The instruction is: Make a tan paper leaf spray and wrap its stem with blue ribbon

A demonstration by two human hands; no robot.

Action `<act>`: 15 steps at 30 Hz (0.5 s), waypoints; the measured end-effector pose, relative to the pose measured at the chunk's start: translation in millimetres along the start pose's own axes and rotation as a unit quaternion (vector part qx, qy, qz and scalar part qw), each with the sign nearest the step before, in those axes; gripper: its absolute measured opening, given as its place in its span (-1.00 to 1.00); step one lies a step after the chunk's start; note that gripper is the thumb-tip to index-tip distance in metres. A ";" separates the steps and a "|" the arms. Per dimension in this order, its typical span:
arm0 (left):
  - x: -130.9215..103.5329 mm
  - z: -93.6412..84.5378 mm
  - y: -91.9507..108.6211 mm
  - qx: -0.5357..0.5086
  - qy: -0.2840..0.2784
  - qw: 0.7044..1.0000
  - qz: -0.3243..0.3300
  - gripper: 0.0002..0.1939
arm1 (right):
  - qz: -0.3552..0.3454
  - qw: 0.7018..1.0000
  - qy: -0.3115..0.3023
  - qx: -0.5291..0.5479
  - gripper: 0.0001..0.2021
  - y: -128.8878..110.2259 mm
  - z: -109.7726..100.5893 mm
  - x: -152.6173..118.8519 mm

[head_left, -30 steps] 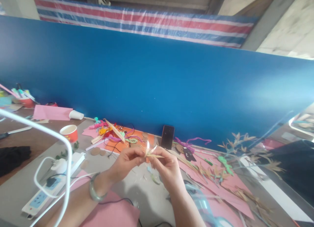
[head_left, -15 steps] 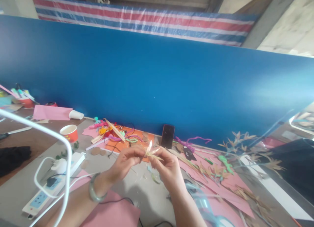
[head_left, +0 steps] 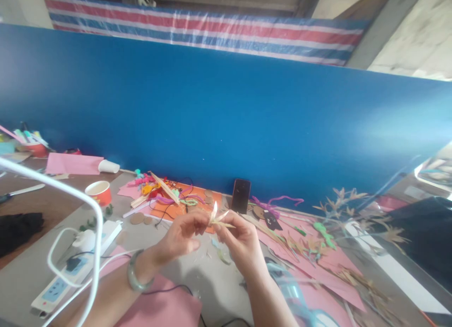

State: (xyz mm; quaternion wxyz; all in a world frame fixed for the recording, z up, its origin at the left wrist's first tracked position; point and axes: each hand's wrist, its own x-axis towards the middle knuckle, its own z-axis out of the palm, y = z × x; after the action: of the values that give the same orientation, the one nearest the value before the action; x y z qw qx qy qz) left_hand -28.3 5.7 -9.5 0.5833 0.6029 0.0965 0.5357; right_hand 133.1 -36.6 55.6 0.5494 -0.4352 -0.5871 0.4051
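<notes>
A small pale, pointed-petal flower or leaf piece point(head_left: 216, 217) is pinched between the thumb and fingers of my right hand point(head_left: 240, 237), over the grey table. My left hand point(head_left: 181, 235), with a jade-coloured bangle on its wrist, is right beside the piece on its left. The left thumb stands apart from the curled fingers, and nothing shows between them. Whether the left fingertips touch the piece cannot be made out.
A black phone point(head_left: 241, 195) leans on the blue partition point(head_left: 212, 105). Pink paper with dried stems lies right, craft bits on orange paper point(head_left: 165, 209) behind. At the left are a paper cup point(head_left: 99, 193), a power strip point(head_left: 61, 284) and a white curved tube point(head_left: 95, 214).
My left thumb has moved down, away from its fingers and the pale piece. My right hand still pinches the piece in nearly the same place.
</notes>
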 end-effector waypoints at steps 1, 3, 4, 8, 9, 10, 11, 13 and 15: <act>-0.3 0.1 -0.6 0.003 -0.001 1.000 -0.003 -0.75 | -0.001 1.000 0.002 0.002 -0.79 0.3 -0.6 0.1; -0.8 1.0 -0.8 0.001 -0.002 1.000 -0.005 -0.71 | -0.003 1.000 0.004 0.006 -0.81 0.9 -1.7 0.1; -0.9 1.6 -0.5 -0.003 -0.002 1.000 -0.003 -0.69 | -0.003 1.000 0.003 0.007 -0.82 1.1 -1.9 -0.1; -0.7 2.8 1.0 -0.009 0.027 1.000 -0.006 -0.79 | -0.008 1.000 -0.009 0.010 -0.86 1.3 -0.5 -1.3; -0.3 2.7 1.3 -0.008 0.043 0.999 -0.017 -0.84 | -0.011 1.000 -0.013 0.010 -0.86 1.4 0.0 -1.5; 0.2 2.5 1.7 -0.009 0.059 0.998 -0.030 -0.87 | -0.016 1.000 -0.016 0.009 -0.87 1.5 0.2 -1.6; 0.8 2.4 2.2 -0.012 0.073 0.996 -0.042 -0.86 | -0.021 1.000 -0.020 0.005 -0.87 1.7 0.0 -1.4; 2.5 2.2 4.3 -0.020 0.087 0.994 -0.057 -0.80 | -0.033 0.999 -0.021 -0.006 -0.88 2.2 -2.0 -0.8; 4.2 2.1 7.4 -0.026 0.089 0.994 -0.057 -0.77 | -0.052 0.998 -0.020 -0.018 -0.89 2.4 -5.9 -0.3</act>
State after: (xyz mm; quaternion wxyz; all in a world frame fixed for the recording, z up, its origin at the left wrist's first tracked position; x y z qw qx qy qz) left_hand -28.8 5.3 -0.8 0.6174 0.5308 0.1686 0.5556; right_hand 139.2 -36.1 53.6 0.5498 -0.4054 -0.6273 0.3741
